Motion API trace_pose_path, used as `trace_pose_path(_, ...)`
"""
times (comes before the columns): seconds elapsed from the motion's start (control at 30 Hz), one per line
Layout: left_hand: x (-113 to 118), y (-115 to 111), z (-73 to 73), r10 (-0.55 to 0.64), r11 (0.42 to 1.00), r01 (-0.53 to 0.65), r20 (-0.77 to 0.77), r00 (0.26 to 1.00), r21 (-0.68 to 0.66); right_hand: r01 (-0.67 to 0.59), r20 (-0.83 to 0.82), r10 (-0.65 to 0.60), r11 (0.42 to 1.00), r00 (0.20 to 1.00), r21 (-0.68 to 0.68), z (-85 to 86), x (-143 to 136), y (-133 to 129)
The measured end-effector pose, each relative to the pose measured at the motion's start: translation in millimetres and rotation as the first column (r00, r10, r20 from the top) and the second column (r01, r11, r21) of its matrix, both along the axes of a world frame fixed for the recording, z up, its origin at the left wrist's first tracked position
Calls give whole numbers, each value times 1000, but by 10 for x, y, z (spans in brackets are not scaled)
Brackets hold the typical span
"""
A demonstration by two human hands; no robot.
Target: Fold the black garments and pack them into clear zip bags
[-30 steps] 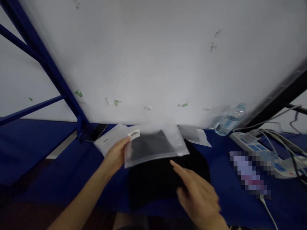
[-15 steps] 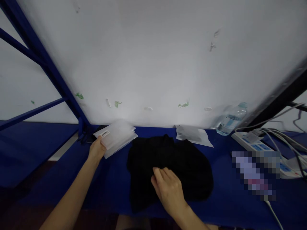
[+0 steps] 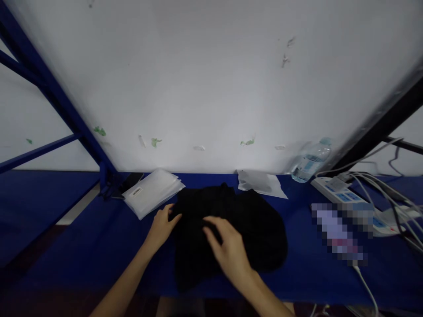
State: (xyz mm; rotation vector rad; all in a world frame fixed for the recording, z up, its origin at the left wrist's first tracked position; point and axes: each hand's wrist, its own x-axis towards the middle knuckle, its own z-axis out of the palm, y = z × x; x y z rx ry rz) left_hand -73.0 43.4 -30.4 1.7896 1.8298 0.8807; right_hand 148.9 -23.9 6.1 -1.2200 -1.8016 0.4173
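A black cloth garment (image 3: 257, 233) lies in a loose heap on the blue table (image 3: 139, 246); its exact kind cannot be made out. My left hand (image 3: 162, 225) is at the garment's left edge, thumb and fingers apart. Over the middle of the cloth is my right hand (image 3: 228, 248), its thumb and forefinger spread with a gap between them. Neither hand visibly grips the fabric. Just beyond my left hand rests a stack of frosted plastic bags (image 3: 153, 189) with a small white label on top.
Against the white wall (image 3: 205, 88) lies another translucent bag (image 3: 261, 182). To its right are a water bottle (image 3: 310, 163) and a white power strip (image 3: 343, 193) with tangled cables. A blurred-out phone-like device (image 3: 337, 233) with a cable sits at the right. A blue frame post (image 3: 79, 119) stands left.
My left hand has let go of the plastic bags, which now lie flat, and has moved right to the garment. My right hand's fingers have opened over the cloth. The view has shifted slightly.
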Motion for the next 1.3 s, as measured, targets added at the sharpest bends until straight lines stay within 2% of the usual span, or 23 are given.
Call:
trace_pose_path(0.07, -22, 34, 33, -10, 1000, 10, 11, 1000, -12, 129, -195, -143, 988, 970, -85, -24, 284, 175)
trace_pose_path(0.13, -35, 32, 60, -17, 1000, 17, 19, 1000, -15, 185, -276, -234, 964, 932, -191, -81, 604, 331)
trace_pose_path(0.2, -23, 8, 72, -29, 999, 30, 21, 999, -19, 225, -229, -285, 941, 931, -254, -143, 869, 433)
trace_pose_path(0.27, 7, -16, 73, -41, 999, 41, 19, 999, -25, 317, -116, -349, 921, 930, -227, -170, 1004, 472)
trace_pose_path(0.33, 38, -27, 69, -47, 998, 48, 14, 999, -29, 367, -13, -371, 924, 929, -111, -143, 977, 470)
trace_pose_path(0.47, 52, -12, 66, -70, 998, 70, -38, 997, -7, 224, 205, -243, 968, 948, 111, -26, 654, 482)
trace_pose_path(0.53, 30, 2, 66, -84, 996, 85, -67, 994, 8, 183, 306, -216, 974, 927, 134, -1, 581, 528)
trace_pose_path(0.6, -5, 16, 63, -86, 996, 89, -72, 994, 26, 239, 301, -264, 964, 916, 119, -14, 690, 581)
trace_pose_path(0.67, -39, 31, 54, -84, 995, 87, -58, 995, 49, 392, 203, -396, 918, 896, 59, -51, 971, 613)
trace_pose_path(0.7, -52, 40, 47, -87, 994, 90, -50, 995, 63, 489, 145, -485, 872, 862, 11, -73, 1146, 616)
trace_pose_path(0.77, -62, 63, 33, -100, 990, 102, -32, 995, 92, 590, 145, -575, 800, 805, -104, -112, 1472, 609)
trace_pose_path(0.83, -50, 94, 24, -114, 985, 115, -14, 993, 127, 642, 165, -629, 766, 760, -32, -138, 1668, 609)
trace_pose_path(0.87, -37, 110, 24, -119, 982, 118, -7, 993, 145, 625, 174, -622, 780, 764, 43, -144, 1701, 623)
trace_pose_path(0.93, -4, 137, 42, -122, 976, 119, 3, 993, 182, 502, 211, -524, 851, 825, 152, -146, 1657, 680)
trace_pose_path(1.0, 26, 135, 89, -126, 970, 121, 8, 992, 213, 348, 258, -368, 930, 894, 120, -131, 1543, 752)
trace_pose_path(1.03, 36, 116, 123, -131, 967, 126, 11, 991, 224, 302, 270, -312, 950, 911, 80, -118, 1491, 776)
trace_pose_path(1.1, 39, 25, 202, -160, 963, 147, 43, 986, 226, 277, 259, -277, 960, 925, 40, -83, 1442, 761)
trace_pose_path(1.17, 20, -144, 272, -220, 960, 192, 129, 967, 203, 274, 204, -282, 960, 938, 66, -48, 1483, 639)
trace_pose_path(1.23, -16, -379, 306, -309, 947, 279, 216, 926, 159, 256, 136, -267, 962, 954, 90, -36, 1596, 421)
trace_pose_path(1.3, -62, -647, 285, -413, 911, 400, 216, 885, 103, 219, 123, -227, 973, 966, 69, -71, 1741, 161)
